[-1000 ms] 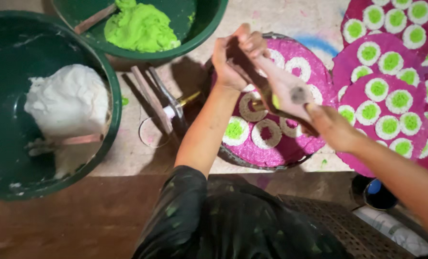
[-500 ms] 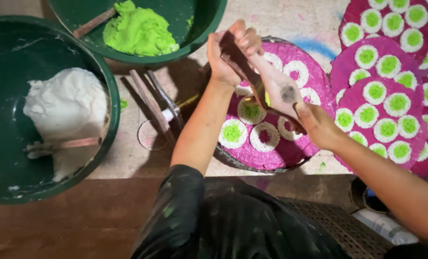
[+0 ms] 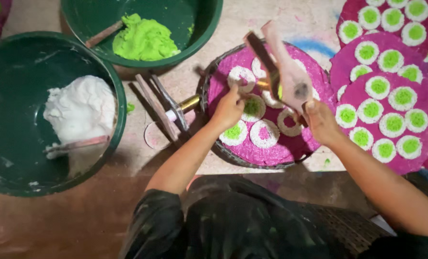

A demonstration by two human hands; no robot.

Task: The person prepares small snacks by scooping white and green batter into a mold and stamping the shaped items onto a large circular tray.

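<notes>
We see, at centre frame, our right hand (image 3: 322, 122) gripping a wooden press (image 3: 283, 72) that slants up-left over the pink tray (image 3: 281, 151), while our left hand (image 3: 229, 108), fingers curled, touches a white ring (image 3: 252, 108) just below the press.

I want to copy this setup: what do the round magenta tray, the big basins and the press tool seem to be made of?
Magenta tray: looks woven, matte, fine ribbed texture, perhaps cane. Basins: glossy dark green, likely plastic or enamel. Press tool in the right hand: seemingly wood, paste-smeared, with a brassy metal part.
</notes>
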